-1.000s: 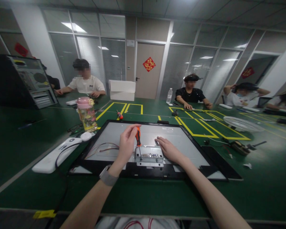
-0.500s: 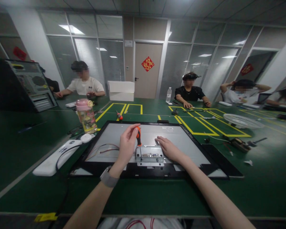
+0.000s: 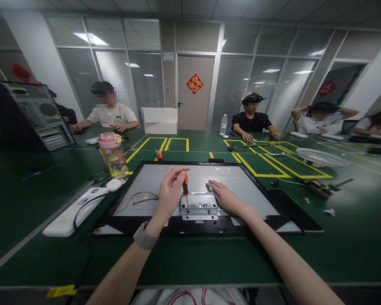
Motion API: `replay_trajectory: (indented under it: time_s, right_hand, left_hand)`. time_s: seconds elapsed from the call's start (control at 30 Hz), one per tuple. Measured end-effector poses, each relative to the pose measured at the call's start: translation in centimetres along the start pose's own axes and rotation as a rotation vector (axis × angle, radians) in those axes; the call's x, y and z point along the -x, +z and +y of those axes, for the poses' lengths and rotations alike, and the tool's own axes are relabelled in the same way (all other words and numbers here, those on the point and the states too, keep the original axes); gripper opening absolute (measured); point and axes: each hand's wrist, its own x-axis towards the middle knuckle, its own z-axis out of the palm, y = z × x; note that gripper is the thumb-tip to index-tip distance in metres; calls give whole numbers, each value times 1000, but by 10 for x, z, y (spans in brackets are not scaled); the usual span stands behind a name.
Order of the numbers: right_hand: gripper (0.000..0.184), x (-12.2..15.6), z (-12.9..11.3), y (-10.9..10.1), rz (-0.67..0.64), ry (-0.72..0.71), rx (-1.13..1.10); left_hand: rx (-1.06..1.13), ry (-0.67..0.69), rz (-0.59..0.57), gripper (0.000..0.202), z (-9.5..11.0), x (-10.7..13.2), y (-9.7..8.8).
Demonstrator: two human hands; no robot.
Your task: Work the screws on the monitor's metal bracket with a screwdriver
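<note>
Your left hand (image 3: 169,191) sits just left of the frame's centre, its fingers curled around the orange-and-black handle of a screwdriver (image 3: 186,185). The tool stands almost upright, with its thin shaft running down to the left end of a metal bracket (image 3: 199,206). The tip itself is too small to make out.

Your right hand (image 3: 224,195) lies flat with its fingers loose and grasps nothing. Its fingertips touch the upper right corner of the bracket and the palm rests on the silver back of the monitor panel (image 3: 244,180).

The panel lies face down in its black frame on the green bench (image 3: 190,262), in the middle of the frame. A few thin wires (image 3: 139,197) loop across its left part. A grey watch (image 3: 144,236) is on your left wrist.

Left of the panel on the bench are a white oblong device (image 3: 70,208) with a black cable and a pink-lidded bottle (image 3: 111,155) behind it. An opened computer case (image 3: 28,115) stands at the upper left. A second screwdriver (image 3: 158,154) lies beyond the panel's far edge among yellow tape lines, and a white fan grille (image 3: 319,157) lies at the right.

Other people sit along the far side of the bench, their hands well apart from yours.
</note>
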Motion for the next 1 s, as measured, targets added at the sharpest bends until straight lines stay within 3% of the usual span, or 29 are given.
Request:
replay_trajectory:
  time_s: [0.13, 0.43, 0.73, 1.0]
  right_hand:
    - [47, 0, 0, 1, -1, 5, 5]
    - [46, -1, 0, 1, 6, 6, 3]
    - [46, -1, -1, 0, 1, 3, 0]
    - [47, 0, -2, -2, -9, 6, 11]
  left_hand:
    - [8, -4, 30, 15, -2, -1, -1]
    - [121, -96, 1, 34, -5, -4, -1]
    - [50, -35, 63, 14, -3, -4, -4]
    - [110, -104, -28, 34, -2, 1, 0]
